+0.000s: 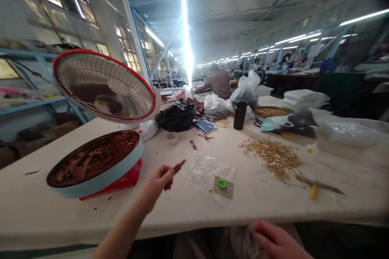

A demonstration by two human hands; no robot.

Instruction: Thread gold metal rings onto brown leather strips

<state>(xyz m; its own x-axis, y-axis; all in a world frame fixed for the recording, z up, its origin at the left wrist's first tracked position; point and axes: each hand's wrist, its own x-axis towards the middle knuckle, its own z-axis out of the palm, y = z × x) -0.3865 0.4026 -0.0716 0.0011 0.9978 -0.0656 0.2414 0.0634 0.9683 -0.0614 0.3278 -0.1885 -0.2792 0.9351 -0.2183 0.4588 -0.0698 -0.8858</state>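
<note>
At the bottom edge of the frame, the right hand (275, 243) lies below the worktop (273, 204) rim with its fingers loosely bent. I cannot tell if it holds something. Higher, at lower centre, the left hand (158, 182) pinches a brown strip (178, 166) above the worktop. Just to the right lies a clear plastic bag (202, 170), and at left stands a round tin (100, 180) of brown pieces.
</note>
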